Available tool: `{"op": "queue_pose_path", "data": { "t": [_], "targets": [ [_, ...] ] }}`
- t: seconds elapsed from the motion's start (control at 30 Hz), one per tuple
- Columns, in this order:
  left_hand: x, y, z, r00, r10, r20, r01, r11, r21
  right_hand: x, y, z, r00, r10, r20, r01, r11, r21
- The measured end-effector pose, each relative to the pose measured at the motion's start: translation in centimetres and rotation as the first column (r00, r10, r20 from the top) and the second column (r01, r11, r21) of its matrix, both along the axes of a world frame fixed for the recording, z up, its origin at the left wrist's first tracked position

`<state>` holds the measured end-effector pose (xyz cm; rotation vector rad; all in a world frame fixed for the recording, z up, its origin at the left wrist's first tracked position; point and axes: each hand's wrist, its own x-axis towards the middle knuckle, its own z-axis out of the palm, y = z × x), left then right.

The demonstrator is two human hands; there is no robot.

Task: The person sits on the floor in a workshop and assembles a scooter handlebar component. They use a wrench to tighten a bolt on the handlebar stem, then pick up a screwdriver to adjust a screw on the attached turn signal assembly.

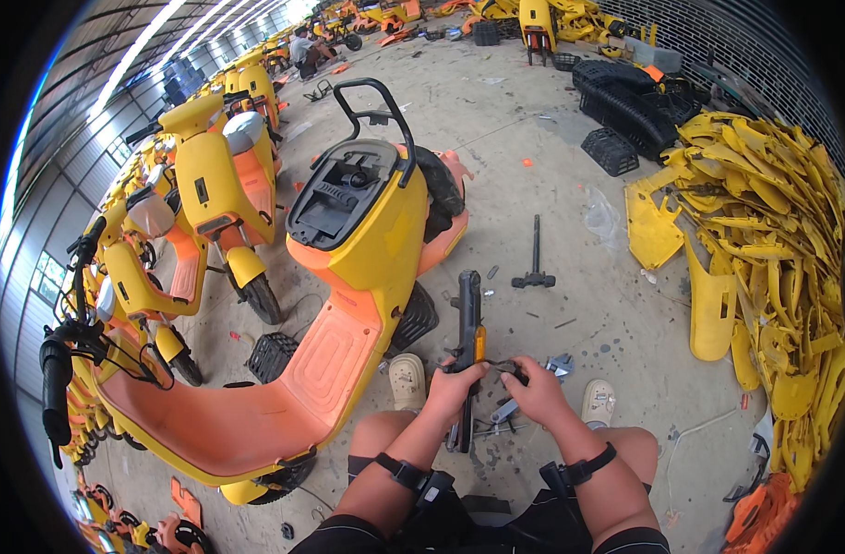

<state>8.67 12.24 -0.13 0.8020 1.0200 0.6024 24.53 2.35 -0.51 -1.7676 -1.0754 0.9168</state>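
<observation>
My left hand (pixel 452 388) and my right hand (pixel 536 388) are both closed, fingertips nearly meeting in front of my knees. Between them they pinch a small, thin dark part (pixel 503 366), whose kind I cannot make out. Beneath my left hand lies a long black scooter fork leg (pixel 468 309) with an orange reflector (pixel 480 343) along its side; whether the hand also touches it is hidden. Blue-and-silver metal pieces (pixel 559 366) lie just past my right hand. A T-shaped dark steering stem (pixel 535 263) rests on the floor farther out.
A yellow and orange scooter body (pixel 367 268) stands close on my left, with rows of yellow scooters (pixel 224 185) behind it. Yellow plastic panels (pixel 764 240) are heaped on the right. Black crates (pixel 611 150) and clear plastic film (pixel 601 214) lie ahead. A person (pixel 304 54) crouches far off.
</observation>
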Motion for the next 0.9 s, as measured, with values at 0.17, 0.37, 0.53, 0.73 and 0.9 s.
{"op": "queue_pose_path", "data": {
  "t": [0.17,0.37,0.53,0.73,0.9],
  "targets": [
    [0.3,0.4,0.3,0.999,0.03,0.013,-0.031,0.999,0.037,0.4,0.2,0.4,0.999,-0.015,0.032,0.014,0.999,0.037],
    [0.0,-0.1,0.0,0.999,0.039,-0.01,-0.039,0.999,0.032,0.6,0.1,-1.0,1.0,-0.002,0.028,0.002,1.0,0.021],
    [0.2,-0.4,0.6,0.999,0.049,0.017,-0.05,0.998,0.029,0.7,-0.4,-0.6,0.992,-0.002,-0.127,-0.005,0.999,-0.05],
    [0.0,-0.2,0.5,0.999,0.044,0.016,-0.045,0.997,0.062,0.6,-0.2,-2.5,0.989,-0.067,-0.133,0.069,0.998,0.005],
    [-0.1,-0.4,0.5,0.998,0.063,0.019,-0.064,0.994,0.092,0.5,-0.2,-0.8,0.971,-0.067,-0.229,0.053,0.996,-0.068]
  ]
}}
